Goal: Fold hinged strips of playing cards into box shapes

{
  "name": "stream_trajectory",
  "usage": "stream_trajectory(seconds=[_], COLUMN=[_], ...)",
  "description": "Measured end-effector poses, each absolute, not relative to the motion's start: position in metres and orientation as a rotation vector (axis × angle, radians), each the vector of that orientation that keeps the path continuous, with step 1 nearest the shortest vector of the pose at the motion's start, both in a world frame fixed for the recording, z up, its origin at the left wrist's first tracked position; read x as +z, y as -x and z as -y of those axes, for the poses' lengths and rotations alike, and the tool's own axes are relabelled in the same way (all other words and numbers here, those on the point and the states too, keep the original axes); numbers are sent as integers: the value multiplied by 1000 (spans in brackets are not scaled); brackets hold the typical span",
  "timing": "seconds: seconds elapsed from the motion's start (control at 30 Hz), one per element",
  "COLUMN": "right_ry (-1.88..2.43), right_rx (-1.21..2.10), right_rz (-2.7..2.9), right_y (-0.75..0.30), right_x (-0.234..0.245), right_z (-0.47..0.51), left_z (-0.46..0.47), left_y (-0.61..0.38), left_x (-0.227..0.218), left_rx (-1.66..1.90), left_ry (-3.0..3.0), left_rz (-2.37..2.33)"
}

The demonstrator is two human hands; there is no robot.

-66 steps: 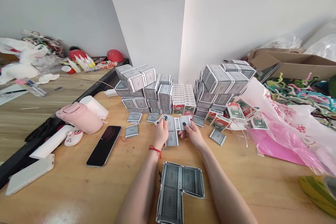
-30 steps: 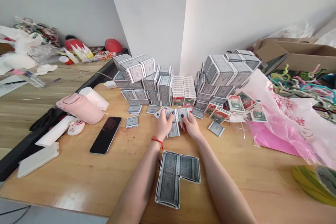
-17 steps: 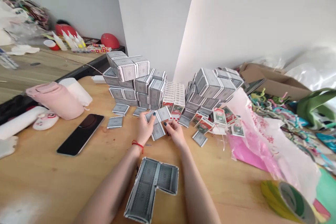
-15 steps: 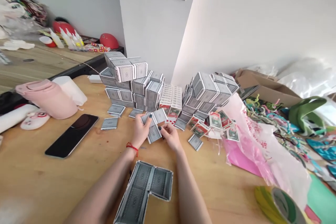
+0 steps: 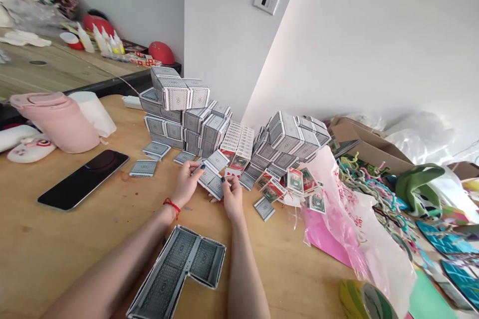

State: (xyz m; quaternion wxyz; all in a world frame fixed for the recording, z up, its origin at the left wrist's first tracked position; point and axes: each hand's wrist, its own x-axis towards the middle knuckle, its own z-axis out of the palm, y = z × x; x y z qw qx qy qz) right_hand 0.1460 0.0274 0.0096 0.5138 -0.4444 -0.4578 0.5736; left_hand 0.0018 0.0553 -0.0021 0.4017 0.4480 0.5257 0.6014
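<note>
My left hand (image 5: 186, 184), a red string at its wrist, and my right hand (image 5: 232, 196) both pinch a flat piece made of joined grey-backed playing cards (image 5: 211, 175), held just above the wooden table (image 5: 67, 239). Behind it rise stacks of card blocks (image 5: 179, 109) on the left and more card blocks (image 5: 292, 139) on the right. Between them stand red card boxes (image 5: 239, 147). An L-shaped flat piece of joined cards (image 5: 175, 271) lies near me between my forearms.
A black phone (image 5: 83, 179), a pink jug (image 5: 56, 122) and a white roll (image 5: 93, 112) lie at left. Loose cards (image 5: 144, 167) and red-green packs (image 5: 295, 182) are scattered around. A pink plastic bag (image 5: 348, 224), coloured cords (image 5: 370, 184), a cardboard box (image 5: 366, 144) and a tape roll (image 5: 364, 301) crowd the right.
My view has swung to the right and tilted. Both hands have kept hold of the joined cards and turned the piece so it now lies at a slant.
</note>
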Motion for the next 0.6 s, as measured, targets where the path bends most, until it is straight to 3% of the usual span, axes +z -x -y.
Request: stream_trajectory(seconds=[0.13,0.6], right_ry=[1028,1104], right_rx=[1359,1339], right_rz=[1080,1201], right_y=[-147,-142], right_x=[6,-3], right_z=[-31,-28], left_z=[-51,-48], left_y=[-6,-4], left_x=[5,6], left_rx=[1408,1406], left_ry=[-1217,-1449], left_rz=[-1187,-1333])
